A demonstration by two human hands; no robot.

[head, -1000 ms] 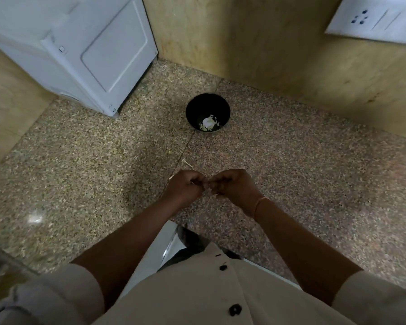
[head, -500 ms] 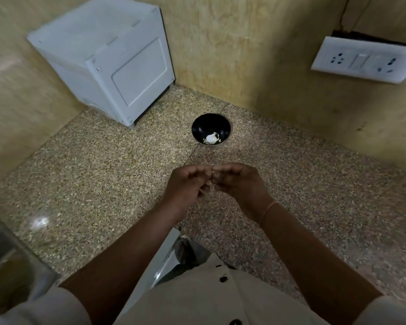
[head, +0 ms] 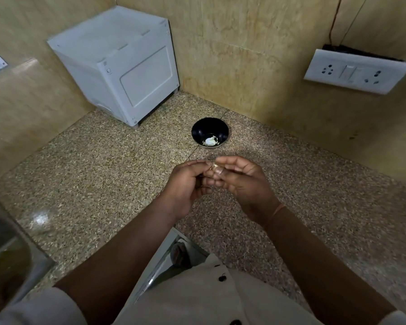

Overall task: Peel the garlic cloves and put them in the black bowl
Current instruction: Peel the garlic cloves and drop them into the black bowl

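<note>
The left hand (head: pixel 188 184) and right hand (head: pixel 242 181) meet above the bench (head: pixel 103 172), fingertips of both pinching one small clove (head: pixel 213 166) between them. Just beyond stands the black bowl (head: pixel 204 126), a few peeled cloves (head: pixel 210 141) inside. A white box (head: pixel 117 64) sits in the far corner, and a socket plate (head: pixel 356 71) is on the right wall.

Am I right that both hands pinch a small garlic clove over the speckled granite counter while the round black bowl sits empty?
Not quite: the head view shows pale garlic pieces in the round black bowl. The left hand and right hand do pinch the small garlic clove over the speckled granite counter.
</note>
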